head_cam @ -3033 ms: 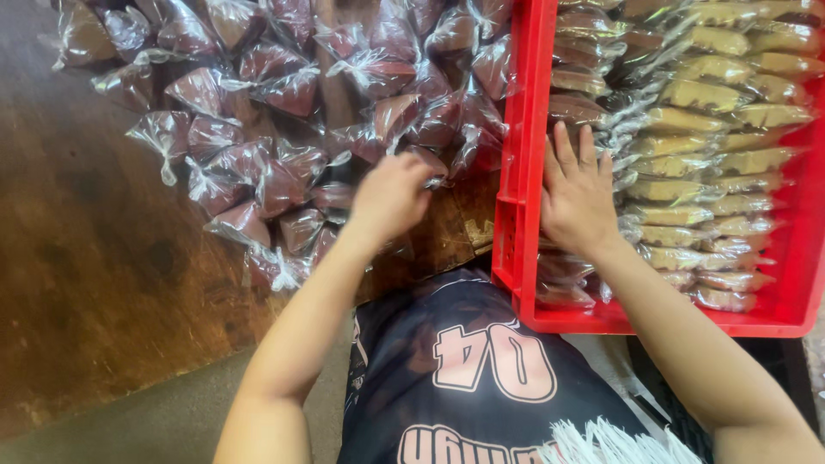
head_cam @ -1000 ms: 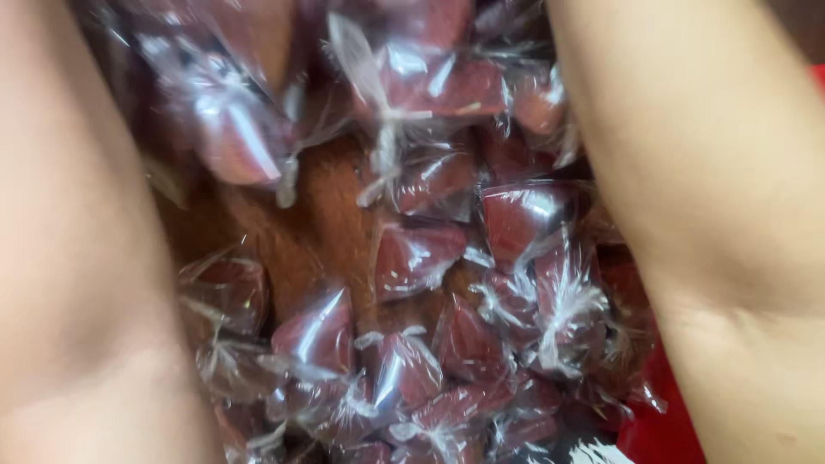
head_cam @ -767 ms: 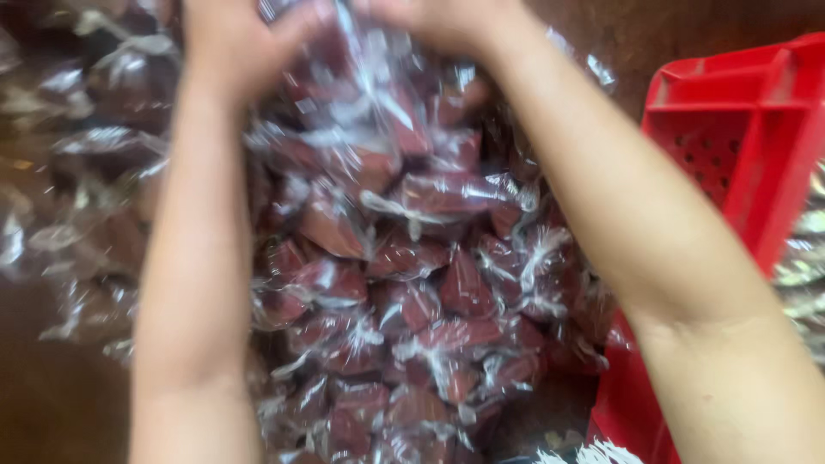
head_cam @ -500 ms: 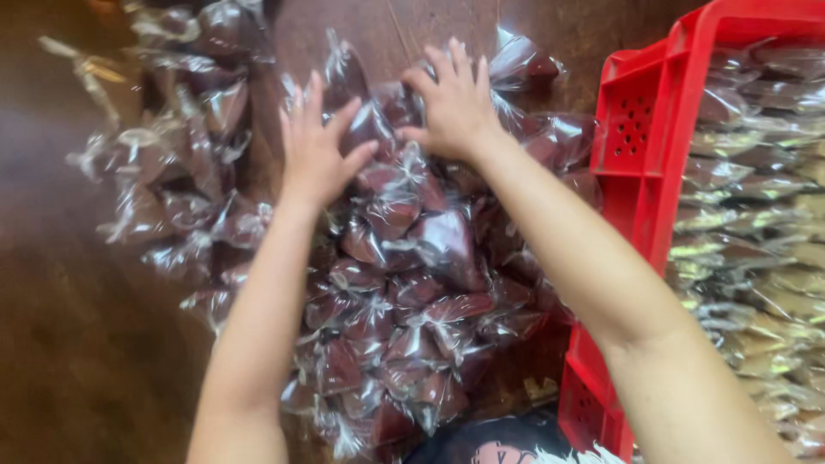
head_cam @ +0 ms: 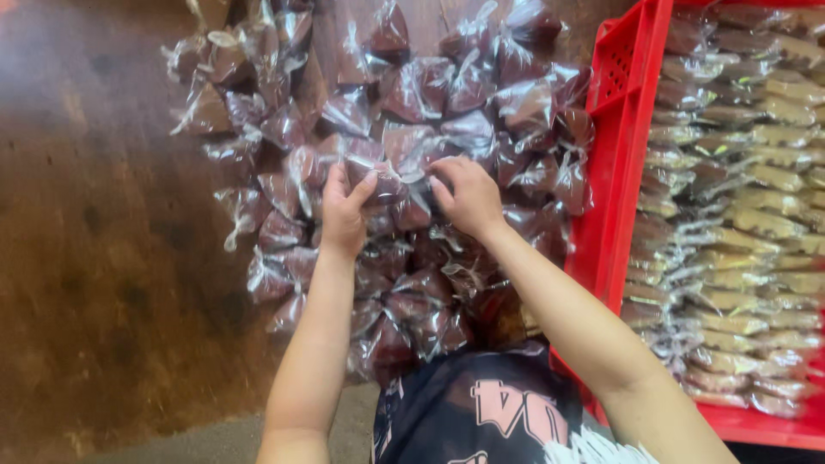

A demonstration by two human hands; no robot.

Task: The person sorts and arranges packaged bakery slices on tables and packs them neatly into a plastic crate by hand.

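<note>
A heap of small clear plastic bags (head_cam: 404, 129) filled with dark red-brown stuff lies on a brown wooden table (head_cam: 94, 258). My left hand (head_cam: 345, 209) rests on the middle of the heap, fingers curled over one of the bags. My right hand (head_cam: 465, 194) is close beside it, fingers bent down into the bags. Both hands seem to grip bags in the pile, though the grasp is partly hidden.
A red plastic crate (head_cam: 614, 172) stands to the right of the heap, packed with rows of tan and brown bagged pieces (head_cam: 756, 198). My dark printed shirt (head_cam: 481, 412) shows at the bottom. Bare wood lies to the left.
My hands have drawn back from the far side of the heap to its middle, and the spread fingers have curled onto bags. The view has pulled back.
</note>
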